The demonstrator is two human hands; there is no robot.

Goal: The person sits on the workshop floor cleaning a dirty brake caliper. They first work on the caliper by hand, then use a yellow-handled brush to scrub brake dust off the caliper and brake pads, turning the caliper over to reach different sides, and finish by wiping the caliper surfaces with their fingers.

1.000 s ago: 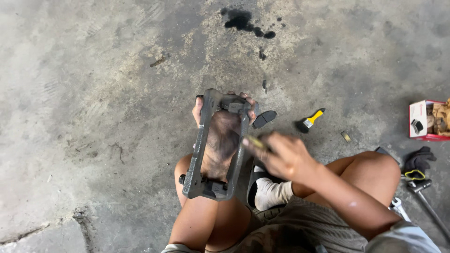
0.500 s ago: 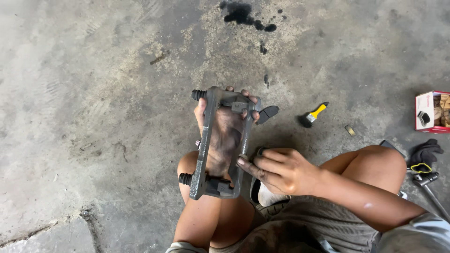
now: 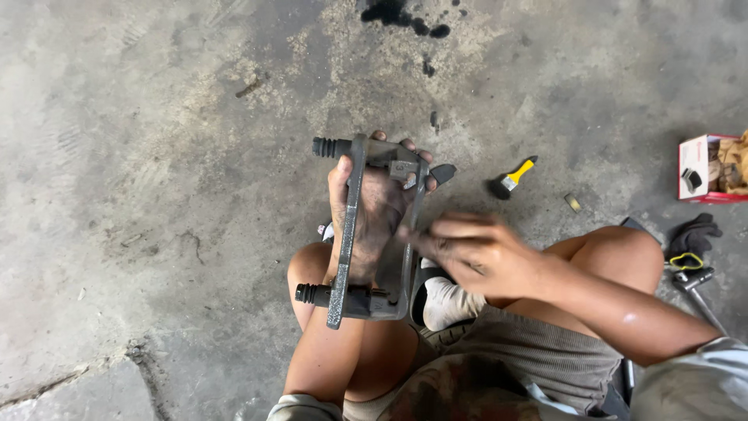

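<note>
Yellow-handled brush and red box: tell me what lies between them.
Head view: between the brush and the red box lies bare concrete floor, plus one small brass-coloured piece.

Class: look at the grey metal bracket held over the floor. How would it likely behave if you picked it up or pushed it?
The metal bracket looks like thick cast metal, so probably rigid and heavy for its size. The greasy left hand hints at a slippery grip. Its flat frame shape would likely slide, not roll.
</note>
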